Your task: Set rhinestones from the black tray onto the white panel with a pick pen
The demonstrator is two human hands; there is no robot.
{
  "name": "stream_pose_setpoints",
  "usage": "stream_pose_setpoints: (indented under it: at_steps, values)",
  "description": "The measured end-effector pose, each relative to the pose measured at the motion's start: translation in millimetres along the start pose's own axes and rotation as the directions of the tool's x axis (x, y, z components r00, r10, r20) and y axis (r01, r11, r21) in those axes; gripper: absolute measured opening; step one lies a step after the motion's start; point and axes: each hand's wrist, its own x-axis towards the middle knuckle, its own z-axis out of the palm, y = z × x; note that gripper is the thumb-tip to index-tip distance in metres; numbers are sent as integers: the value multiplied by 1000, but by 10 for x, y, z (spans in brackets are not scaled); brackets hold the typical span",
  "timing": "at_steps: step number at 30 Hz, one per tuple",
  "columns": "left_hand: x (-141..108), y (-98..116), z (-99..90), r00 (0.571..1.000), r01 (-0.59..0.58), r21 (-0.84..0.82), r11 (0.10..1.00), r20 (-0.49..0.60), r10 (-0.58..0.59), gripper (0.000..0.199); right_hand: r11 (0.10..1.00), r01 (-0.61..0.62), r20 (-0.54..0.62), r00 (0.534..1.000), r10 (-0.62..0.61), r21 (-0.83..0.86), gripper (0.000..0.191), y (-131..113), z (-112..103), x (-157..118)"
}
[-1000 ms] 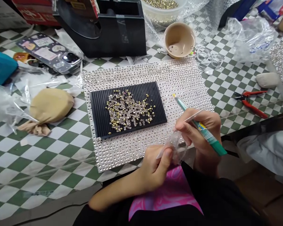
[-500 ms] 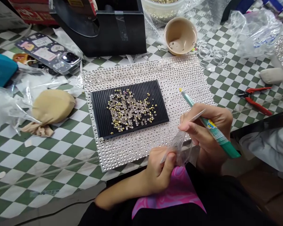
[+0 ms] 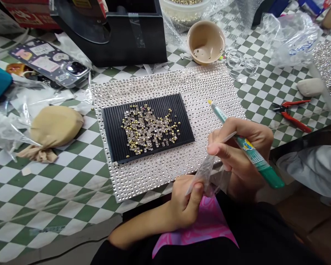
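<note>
The green pen (image 3: pixel 249 149) is slanting across the right hand (image 3: pixel 241 152), its yellow tip pointing far and left over the studded sheet (image 3: pixel 209 119), its dark green end pointing near and right. And the clear plastic (image 3: pixel 205 171) is running the other way, its long axis stretching from near left to far right, between the two hands!

The left hand (image 3: pixel 186 200) is curling closed, thumb pressing down and pinching the plastic's near end. The right hand is pinching the far end between thumb and fingertips while the pen is lying against its fingers. More of the plastic is hanging crumpled between the hands, above the pink patterned cloth (image 3: pixel 201 228).

Far and left of both hands, the ribbed black tray (image 3: pixel 114 129) is resting on the studded sheet, carrying a scattered heap of small stones (image 3: pixel 146 129). The beige bowl (image 3: pixel 206 40) is sitting at the sheet's far edge, and the red-handled pliers (image 3: pixel 291 112) are lying open to the right on the checked counter (image 3: pixel 79 184).
</note>
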Motion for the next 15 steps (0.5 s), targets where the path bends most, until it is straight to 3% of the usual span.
stream_pose_setpoints:
  at_steps: [15]
  values:
    - [-64,-85,47,1000,-16,-68,998,1,16,32,1000,26,-9,1000,-26,-1,36,-24,6,13]
